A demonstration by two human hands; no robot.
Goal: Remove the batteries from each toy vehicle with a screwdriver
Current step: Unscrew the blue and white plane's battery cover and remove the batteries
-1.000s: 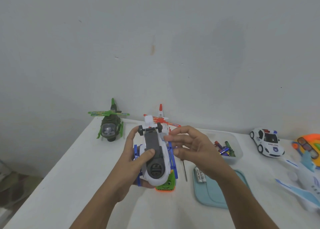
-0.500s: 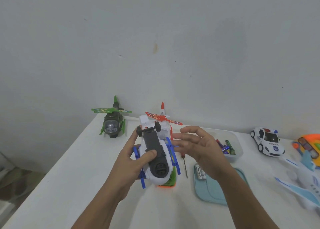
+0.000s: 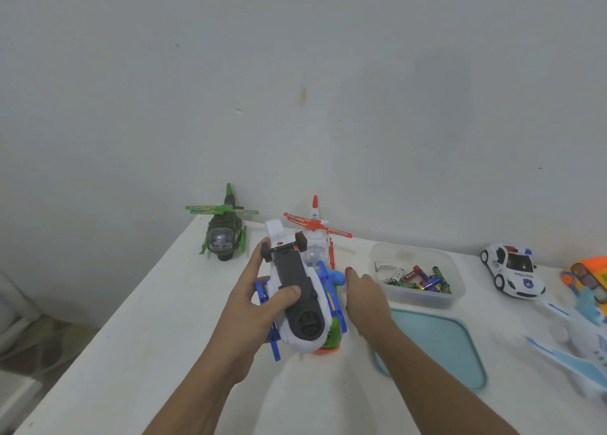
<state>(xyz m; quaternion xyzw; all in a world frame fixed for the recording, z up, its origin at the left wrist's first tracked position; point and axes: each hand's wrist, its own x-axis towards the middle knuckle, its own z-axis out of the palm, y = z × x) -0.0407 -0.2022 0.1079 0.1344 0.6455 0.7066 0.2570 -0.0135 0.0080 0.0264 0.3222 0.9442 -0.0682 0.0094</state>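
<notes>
On table [image 3: 164, 319], left hand [image 3: 249, 306] gripping upturned white helicopter [image 3: 316, 282], right hand [image 3: 366, 300] grip unclear, toy car [image 3: 512, 270] marked POLICE.

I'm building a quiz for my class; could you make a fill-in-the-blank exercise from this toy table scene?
1. The left hand grips the white helicopter with its dark underside facing ___.
2. The clear container holds loose ___.
3. The police car stands to the container's ___.
Missing words: up; batteries; right.
</notes>
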